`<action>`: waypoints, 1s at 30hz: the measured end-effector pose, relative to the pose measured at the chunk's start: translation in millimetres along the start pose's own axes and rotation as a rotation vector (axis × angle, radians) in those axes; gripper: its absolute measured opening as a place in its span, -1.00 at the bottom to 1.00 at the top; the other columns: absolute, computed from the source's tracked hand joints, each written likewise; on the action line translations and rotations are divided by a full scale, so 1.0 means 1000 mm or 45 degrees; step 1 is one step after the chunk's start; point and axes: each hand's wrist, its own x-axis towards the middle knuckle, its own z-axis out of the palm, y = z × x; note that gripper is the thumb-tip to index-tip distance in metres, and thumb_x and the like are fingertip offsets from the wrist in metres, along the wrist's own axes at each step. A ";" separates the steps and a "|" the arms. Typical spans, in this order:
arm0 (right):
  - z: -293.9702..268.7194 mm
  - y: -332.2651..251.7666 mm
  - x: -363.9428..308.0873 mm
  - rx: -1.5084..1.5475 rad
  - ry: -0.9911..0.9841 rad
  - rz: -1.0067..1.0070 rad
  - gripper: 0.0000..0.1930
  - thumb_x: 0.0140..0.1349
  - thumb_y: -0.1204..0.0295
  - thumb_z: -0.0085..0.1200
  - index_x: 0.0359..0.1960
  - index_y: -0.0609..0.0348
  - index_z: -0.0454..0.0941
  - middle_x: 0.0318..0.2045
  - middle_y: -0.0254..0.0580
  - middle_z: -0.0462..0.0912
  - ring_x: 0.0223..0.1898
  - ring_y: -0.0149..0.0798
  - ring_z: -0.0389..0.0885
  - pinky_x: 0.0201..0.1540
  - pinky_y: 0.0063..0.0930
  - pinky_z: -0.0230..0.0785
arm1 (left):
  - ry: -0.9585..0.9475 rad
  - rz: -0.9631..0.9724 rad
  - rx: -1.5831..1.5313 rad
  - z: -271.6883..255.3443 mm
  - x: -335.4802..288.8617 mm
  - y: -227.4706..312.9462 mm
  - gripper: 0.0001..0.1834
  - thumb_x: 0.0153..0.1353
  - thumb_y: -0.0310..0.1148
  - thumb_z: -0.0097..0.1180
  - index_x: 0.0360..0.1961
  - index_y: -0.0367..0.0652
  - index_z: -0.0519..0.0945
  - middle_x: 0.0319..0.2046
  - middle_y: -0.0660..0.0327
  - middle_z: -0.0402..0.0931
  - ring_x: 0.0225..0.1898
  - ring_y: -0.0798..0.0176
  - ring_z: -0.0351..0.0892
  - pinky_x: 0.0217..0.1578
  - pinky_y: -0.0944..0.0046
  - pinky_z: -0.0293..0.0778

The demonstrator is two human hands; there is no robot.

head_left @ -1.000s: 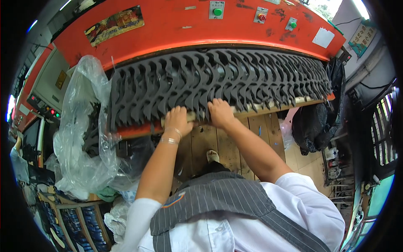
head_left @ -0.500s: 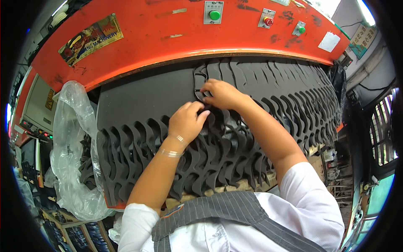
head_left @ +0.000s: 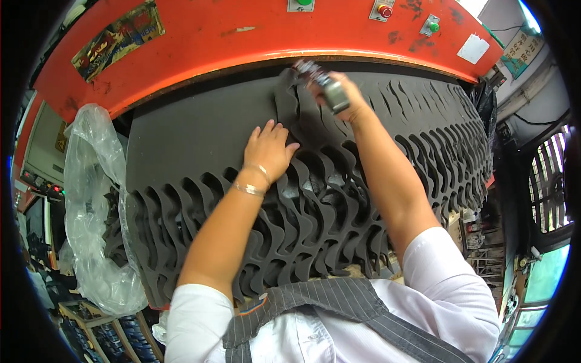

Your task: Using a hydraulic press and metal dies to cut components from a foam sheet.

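One plastic bag (head_left: 82,230): clear, at 9 o'clock beside the sheet, seemingly kept clear of the hands.
Dark sheet (head_left: 193,133): spans 9 to 3 o'clock, uncut at 10, wavily slotted elsewhere.
Left hand (head_left: 267,151): near centre, toward 11; palm down, fingers loosely spread, gripping nothing, apparently steadying the sheet.
Blurred block (head_left: 321,83): between 12 and 1, over the sheet.
Right hand (head_left: 352,100): at 1, curled around the block, probably for control.
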 end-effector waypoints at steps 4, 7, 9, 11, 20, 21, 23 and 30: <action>0.063 -0.032 -0.011 -0.777 -0.305 -0.255 -0.74 0.09 0.36 -0.01 -0.33 0.28 0.64 -0.39 -0.13 0.69 -0.37 -0.28 0.65 -0.29 -0.43 0.48 | -0.459 -0.108 -0.469 -0.050 0.030 -0.035 -0.59 0.24 -0.06 0.07 -0.07 -0.15 0.61 -0.02 -0.02 0.57 0.01 -0.11 0.54 0.03 0.07 0.44; 0.122 -0.001 -0.006 -1.977 -0.415 -0.204 -0.76 -0.04 0.40 0.00 -0.35 0.19 0.64 -0.53 -0.12 0.59 -0.49 -0.20 0.58 -0.25 -0.29 0.49 | 0.468 -0.496 -0.528 -0.038 0.017 -0.066 -0.53 0.37 -0.03 -0.13 0.05 -0.15 0.56 0.01 0.01 0.56 0.06 -0.06 0.53 0.10 0.09 0.38; 0.117 0.041 0.013 -2.280 -0.234 -0.228 -0.73 -0.03 0.30 0.08 -0.32 0.13 0.66 -0.48 -0.07 0.63 -0.44 -0.12 0.60 -0.21 -0.26 0.48 | 0.386 -0.434 -0.303 -0.020 0.001 -0.076 -0.50 0.39 -0.03 -0.18 0.11 -0.16 0.51 0.08 0.03 0.51 0.15 -0.02 0.45 0.19 0.05 0.26; 0.103 0.044 0.016 -2.231 -0.236 -0.196 -0.69 -0.02 0.26 0.13 -0.26 0.11 0.65 -0.37 -0.06 0.65 -0.38 -0.09 0.61 -0.18 -0.25 0.48 | 0.040 -0.333 -0.246 -0.014 -0.007 -0.071 -0.40 0.42 0.03 -0.26 0.27 -0.19 0.37 0.24 0.07 0.37 0.36 0.06 0.19 0.37 -0.06 -0.12; 0.048 0.069 -0.023 -1.949 -0.156 -0.720 -0.23 -0.19 0.02 0.40 0.09 0.12 0.50 0.03 -0.25 0.58 0.08 -0.14 0.42 0.12 -0.21 0.17 | -0.052 -0.167 -0.085 -0.024 0.011 -0.071 -0.32 0.37 0.08 -0.20 0.28 -0.26 0.33 0.17 -0.07 0.42 0.36 0.03 0.20 0.37 -0.07 -0.16; 0.044 0.070 -0.022 -1.951 -0.188 -0.769 -0.29 -0.17 0.05 0.39 0.07 0.09 0.53 0.02 -0.33 0.59 0.06 -0.17 0.42 0.11 -0.23 0.16 | -0.059 -0.160 -0.092 -0.022 0.012 -0.069 -0.32 0.37 0.08 -0.20 0.28 -0.26 0.33 0.17 -0.07 0.42 0.36 0.03 0.20 0.37 -0.07 -0.16; 0.041 0.072 -0.018 -1.943 -0.193 -0.787 -0.34 -0.16 0.05 0.36 0.03 0.04 0.57 -0.02 -0.44 0.62 0.04 -0.24 0.44 0.09 -0.25 0.17 | -0.128 -0.159 -0.084 -0.020 0.013 -0.073 -0.36 0.39 0.01 -0.17 0.30 -0.25 0.30 0.25 -0.05 0.33 0.38 0.07 0.16 0.37 -0.07 -0.18; 0.024 0.064 -0.007 -1.943 -0.248 -0.834 -0.32 -0.15 0.00 0.34 0.04 0.06 0.59 -0.04 -0.43 0.64 0.04 -0.27 0.44 0.06 -0.28 0.17 | -0.077 -0.112 -0.056 -0.017 0.025 -0.066 -0.30 0.34 0.09 -0.11 0.26 -0.30 0.35 0.16 -0.06 0.43 0.34 0.03 0.23 0.37 -0.08 -0.15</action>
